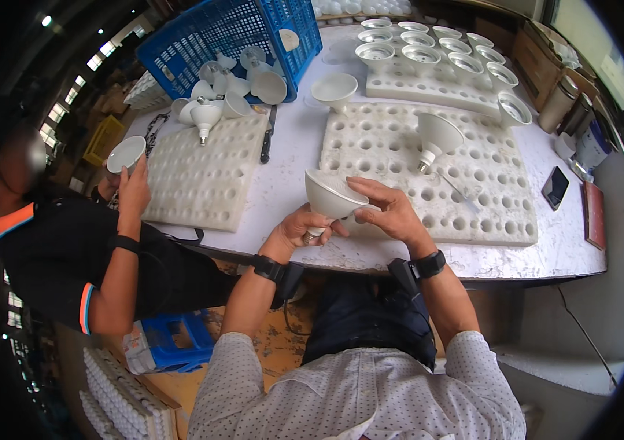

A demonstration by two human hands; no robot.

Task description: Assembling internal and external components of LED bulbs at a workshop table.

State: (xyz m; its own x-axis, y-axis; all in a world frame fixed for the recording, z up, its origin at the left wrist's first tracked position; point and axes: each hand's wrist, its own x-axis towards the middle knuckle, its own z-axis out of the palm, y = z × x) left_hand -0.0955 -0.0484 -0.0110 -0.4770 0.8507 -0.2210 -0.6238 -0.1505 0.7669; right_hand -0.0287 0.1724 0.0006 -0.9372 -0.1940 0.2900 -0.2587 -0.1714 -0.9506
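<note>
At frame centre, the left hand (298, 229) pinches the narrow base of a white lamp housing (332, 196), and the right hand (389, 213) curls its fingers over the housing's rim. The housing sits just above the near table (293, 158) edge. Judged from the layout, work is partly done: a rear foam tray (429, 84) at upper centre holds rows of seated housings, while the near tray (488, 213) is almost bare, with one housing (435, 137) lying on it. More housings spill from the blue basket (209, 33) at upper left. A co-worker's hand (134, 192) at left holds another housing (126, 153). The interior of the held housing is hidden; the basket's contents are hard to count.
</note>
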